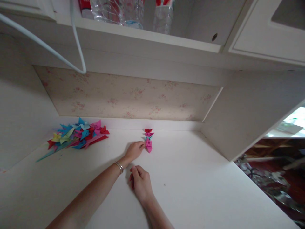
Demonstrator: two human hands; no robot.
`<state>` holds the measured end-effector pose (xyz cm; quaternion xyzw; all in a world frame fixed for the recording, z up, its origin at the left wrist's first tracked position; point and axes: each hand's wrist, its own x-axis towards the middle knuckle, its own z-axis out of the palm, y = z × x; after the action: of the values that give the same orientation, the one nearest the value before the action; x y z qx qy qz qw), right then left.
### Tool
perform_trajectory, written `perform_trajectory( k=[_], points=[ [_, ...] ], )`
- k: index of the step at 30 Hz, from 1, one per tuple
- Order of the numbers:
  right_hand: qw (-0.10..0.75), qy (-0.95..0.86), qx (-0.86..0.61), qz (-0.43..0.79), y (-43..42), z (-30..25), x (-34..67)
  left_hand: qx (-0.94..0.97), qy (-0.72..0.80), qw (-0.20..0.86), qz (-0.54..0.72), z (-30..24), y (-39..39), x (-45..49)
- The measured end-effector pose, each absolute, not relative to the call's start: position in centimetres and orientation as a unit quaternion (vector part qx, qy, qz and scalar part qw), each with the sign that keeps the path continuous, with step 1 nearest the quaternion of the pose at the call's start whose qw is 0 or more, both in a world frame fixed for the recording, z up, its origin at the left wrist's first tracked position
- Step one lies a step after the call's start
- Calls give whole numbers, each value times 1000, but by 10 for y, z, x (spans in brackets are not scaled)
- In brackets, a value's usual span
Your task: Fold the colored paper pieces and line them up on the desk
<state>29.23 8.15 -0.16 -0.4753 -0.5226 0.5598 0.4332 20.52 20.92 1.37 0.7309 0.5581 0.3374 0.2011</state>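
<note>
In the head view, a white desk [190, 178] is seen from above, with a flowered back panel [128, 97] at its far edge. The left hand [133, 150] is stretched forward to a short row of folded paper pieces [148, 140] lying near the far edge at the middle of the desk. The nearest piece, a pink one [149, 145], is touched by the fingertips of this hand, which are drawn together at its left side; whether it is truly pinched cannot be told. A thin bracelet [118, 166] is worn on the left wrist. The right hand [141, 183] is rested on the desk nearer to the camera, apart from the row, with its fingers curled inward and nothing visibly held. To the far left, well apart from both hands, a heap of folded paper pieces [77, 135] in blue, red, pink and yellow is spread on the desk. Above, clear bottles [124, 12] are stood on a shelf, and a white cable [76, 41] is hung down at the left.
</note>
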Motion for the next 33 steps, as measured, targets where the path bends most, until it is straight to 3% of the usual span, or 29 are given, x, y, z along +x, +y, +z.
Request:
perform_trajectory(
  k=[7, 14, 20, 26, 33],
  points=[
    [434, -516, -468, 571, 81, 2, 295, 705, 569, 198, 374, 18, 190, 190],
    [444, -510, -460, 576, 77, 7, 295, 703, 554, 180, 407, 42, 87, 134],
    [454, -505, -478, 557, 75, 5, 296, 548, 638, 307, 445, 48, 22, 99],
    [457, -511, -511, 518, 73, 7, 294, 446, 638, 449, 439, 23, 25, 78],
    [407, -563, -552, 461, 69, 6, 287, 443, 591, 532, 413, 24, 27, 71]
  ],
)
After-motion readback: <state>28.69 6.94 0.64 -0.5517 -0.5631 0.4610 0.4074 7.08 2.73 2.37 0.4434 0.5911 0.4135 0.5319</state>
